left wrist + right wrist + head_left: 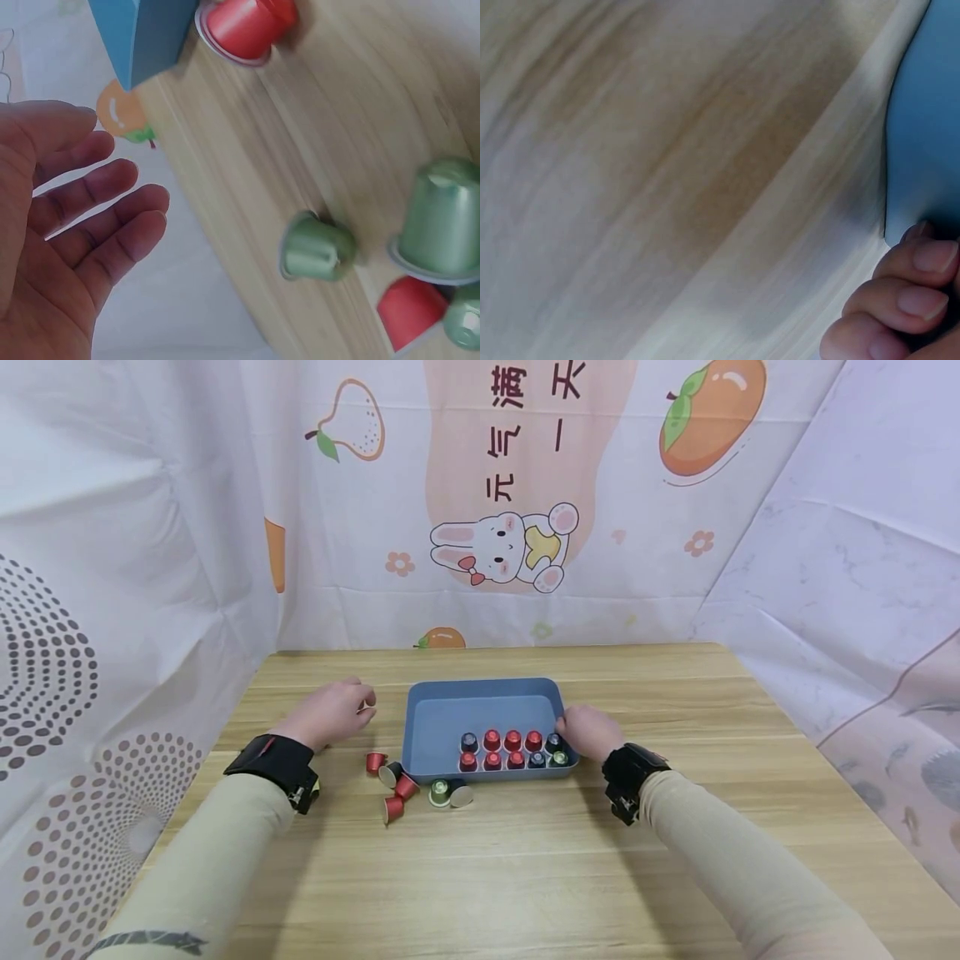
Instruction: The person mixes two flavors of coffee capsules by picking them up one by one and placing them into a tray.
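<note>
We saw both arms reaching forward over the counter [525, 877], pale sleeves [705, 827] running into black wrist straps [273, 766]. The left hand [330, 712] hung palm inward to the left of the blue tray [442, 718], while the right hand [591, 732] lay against that tray's right side. The tray was smooth and matt, a shallow rectangle with rounded corners, and the counter beneath showed pale wood grain. Ten capsules [492, 762], shiny little tapered cups in red, dark and green, stood in two rows in the tray's near right part. Loose capsules [407, 787] lay scattered outside its near left corner, some on their sides, and in the left wrist view we noticed a green capsule [319, 249] tipped over on the wood. The left hand's fingers were relaxed and gently bent, the thumb apart, with nothing held. The right hand's fingers were curled at the tray's rim and, as far as that cropped wrist view let us judge, gripped it.
</note>
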### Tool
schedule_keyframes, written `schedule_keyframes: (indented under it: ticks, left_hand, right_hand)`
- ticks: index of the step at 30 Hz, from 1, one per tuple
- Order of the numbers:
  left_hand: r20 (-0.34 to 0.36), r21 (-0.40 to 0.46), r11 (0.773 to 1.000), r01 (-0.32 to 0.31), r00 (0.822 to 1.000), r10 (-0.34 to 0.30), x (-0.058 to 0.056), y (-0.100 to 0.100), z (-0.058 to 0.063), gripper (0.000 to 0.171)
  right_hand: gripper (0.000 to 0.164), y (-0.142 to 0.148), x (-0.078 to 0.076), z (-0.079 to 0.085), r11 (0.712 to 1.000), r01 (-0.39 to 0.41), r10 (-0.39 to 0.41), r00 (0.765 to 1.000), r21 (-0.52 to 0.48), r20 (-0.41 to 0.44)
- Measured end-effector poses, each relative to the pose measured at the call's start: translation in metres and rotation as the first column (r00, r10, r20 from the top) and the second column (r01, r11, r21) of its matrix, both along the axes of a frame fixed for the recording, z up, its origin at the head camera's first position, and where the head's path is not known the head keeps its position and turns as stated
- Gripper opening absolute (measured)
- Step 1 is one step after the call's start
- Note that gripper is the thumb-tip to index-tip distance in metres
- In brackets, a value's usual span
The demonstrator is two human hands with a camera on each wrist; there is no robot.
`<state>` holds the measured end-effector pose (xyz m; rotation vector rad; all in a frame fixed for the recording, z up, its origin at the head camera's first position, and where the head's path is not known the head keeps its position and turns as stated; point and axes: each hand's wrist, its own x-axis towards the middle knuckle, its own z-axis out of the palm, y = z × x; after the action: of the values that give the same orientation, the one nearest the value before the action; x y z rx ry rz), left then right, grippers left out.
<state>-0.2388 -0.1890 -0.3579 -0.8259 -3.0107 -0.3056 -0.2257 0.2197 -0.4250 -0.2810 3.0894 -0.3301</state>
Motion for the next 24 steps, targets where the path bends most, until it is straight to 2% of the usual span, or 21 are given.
schedule_keyframes:
  ticks: [7,16,24]
  left_hand:
    - [0.033,-0.043,0.998,-0.055,0.998,0.056,0.0,-0.019,-0.004,0.017]
    - [0.047,-0.082,0.993,-0.084,0.995,0.089,0.002,-0.036,-0.003,0.02]
    - [0.089,-0.125,0.985,-0.12,0.987,0.132,0.002,-0.049,-0.005,0.014]
  right_hand:
    - [0.037,0.001,0.001,-0.002,1.0,0.004,-0.004,1.0,-0.009,-0.013]
    - [0.036,0.002,0.0,-0.002,1.0,0.003,-0.003,1.0,-0.01,-0.009]
    - [0.037,0.001,0.001,0.001,1.0,0.0,0.0,1.0,-0.012,0.009]
